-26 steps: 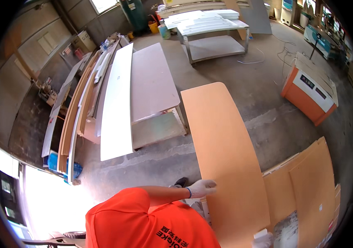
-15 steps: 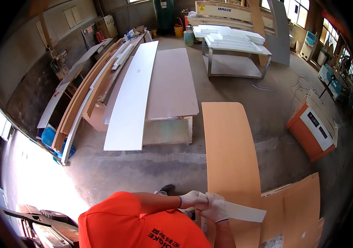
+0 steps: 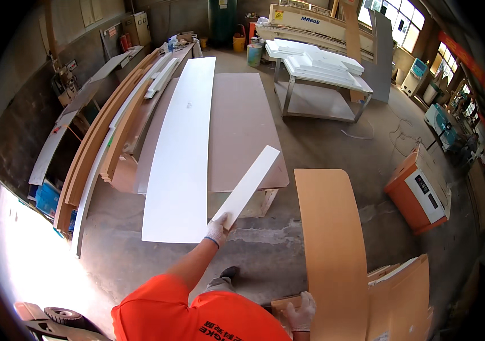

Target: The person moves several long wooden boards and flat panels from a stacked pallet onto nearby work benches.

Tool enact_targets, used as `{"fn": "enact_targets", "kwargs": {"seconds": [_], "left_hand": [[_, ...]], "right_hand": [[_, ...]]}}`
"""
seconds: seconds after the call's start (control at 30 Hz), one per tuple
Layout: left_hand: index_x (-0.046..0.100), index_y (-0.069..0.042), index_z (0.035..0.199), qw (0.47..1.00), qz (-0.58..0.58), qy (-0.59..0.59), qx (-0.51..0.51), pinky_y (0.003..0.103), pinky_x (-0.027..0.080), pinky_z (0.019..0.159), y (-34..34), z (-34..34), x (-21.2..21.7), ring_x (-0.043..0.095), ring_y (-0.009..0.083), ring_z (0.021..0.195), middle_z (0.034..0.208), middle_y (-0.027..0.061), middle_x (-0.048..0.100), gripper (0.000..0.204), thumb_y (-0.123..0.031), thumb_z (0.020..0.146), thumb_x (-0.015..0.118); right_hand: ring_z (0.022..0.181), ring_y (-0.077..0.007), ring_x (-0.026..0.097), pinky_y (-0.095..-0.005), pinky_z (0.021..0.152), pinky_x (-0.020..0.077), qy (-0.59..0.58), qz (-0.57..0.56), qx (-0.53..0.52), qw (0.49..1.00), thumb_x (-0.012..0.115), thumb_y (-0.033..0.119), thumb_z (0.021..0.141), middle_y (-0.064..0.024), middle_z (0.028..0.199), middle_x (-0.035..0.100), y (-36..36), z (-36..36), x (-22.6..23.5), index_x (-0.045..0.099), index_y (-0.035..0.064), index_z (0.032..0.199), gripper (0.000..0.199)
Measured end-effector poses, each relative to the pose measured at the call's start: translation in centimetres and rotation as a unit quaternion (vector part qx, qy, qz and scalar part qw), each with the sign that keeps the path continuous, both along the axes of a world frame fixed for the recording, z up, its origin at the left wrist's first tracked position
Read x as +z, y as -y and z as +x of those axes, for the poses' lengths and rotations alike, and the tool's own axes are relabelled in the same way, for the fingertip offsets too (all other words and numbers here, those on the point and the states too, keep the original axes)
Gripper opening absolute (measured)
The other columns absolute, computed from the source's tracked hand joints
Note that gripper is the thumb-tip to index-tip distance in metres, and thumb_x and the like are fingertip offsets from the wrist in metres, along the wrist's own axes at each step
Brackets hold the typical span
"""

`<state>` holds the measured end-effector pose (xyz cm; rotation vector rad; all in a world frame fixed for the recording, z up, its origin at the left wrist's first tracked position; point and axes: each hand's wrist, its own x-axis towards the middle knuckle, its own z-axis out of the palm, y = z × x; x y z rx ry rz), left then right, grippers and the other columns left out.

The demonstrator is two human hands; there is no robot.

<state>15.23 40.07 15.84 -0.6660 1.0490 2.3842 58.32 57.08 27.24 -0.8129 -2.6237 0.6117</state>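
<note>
1. Strip of white board (image 3: 249, 183): lies gripped by its near end in the left hand (image 3: 217, 230), slanting away to the right, above the near right part of the pinkish table (image 3: 245, 131). Cannot tell whether touching the tabletop.
2. Within the left glove: fingers wrapped round the strip's end, pinching it against the thumb.
3. Beside the left edge of the tan panel (image 3: 333, 244): right hand (image 3: 301, 314), gloved, thumb apart from loosely bent fingers. Holds nothing visible; cannot tell whether touching the edge.
4. Just right of the tan panel: brown sheets (image 3: 398, 301), overlapping.
5. Left of the strip: 1 long white panel (image 3: 180, 153), laid on the pinkish table and jutting past its near side.
6. Toward the back: yellow bucket (image 3: 238, 43), with something reddish by its rim; cannot tell whether inside.
7. Near the bucket, to the right: multicoloured drum (image 3: 254, 55), upright on the floor, contents too small to make out.
8. Farther right: metal trolley (image 3: 319, 103) with 2 levels, bearing stacked white pieces (image 3: 313, 61) on top.
9. At right, on the floor: orange-and-white cabinet (image 3: 418, 193), contents hidden.
</note>
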Motion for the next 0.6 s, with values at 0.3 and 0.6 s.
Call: {"fn": "enact_targets", "kwargs": {"seconds": [0.3,0.6], "left_hand": [[0.056,-0.009,0.134,0.995,0.066,0.062,0.043,0.049,0.060,0.090,-5.9,-11.2,-4.2,0.068,0.0333,0.110,0.125,0.0110,0.067,0.048,-0.045,0.103,0.062],[0.062,-0.011,0.109,0.877,0.082,0.037,-0.471,0.031,0.050,0.068,-10.5,3.7,-7.1,0.060,0.0129,0.079,0.091,-0.0012,0.060,0.024,-0.034,0.103,0.062]], "right_hand": [[0.096,-0.0390,0.067,-0.0531,0.086,0.0530,0.092,-0.010,-0.140,0.986,0.074,0.032,0.085,-0.0207,0.100,0.070,2.7,7.4,-1.6,0.069,0.0053,0.105,0.033],[0.111,-0.0414,0.063,-0.0498,0.097,0.0499,0.091,-0.211,-0.227,0.946,0.075,0.024,0.082,-0.0233,0.116,0.067,0.9,9.7,-1.6,0.065,-0.0002,0.117,0.043]]}}
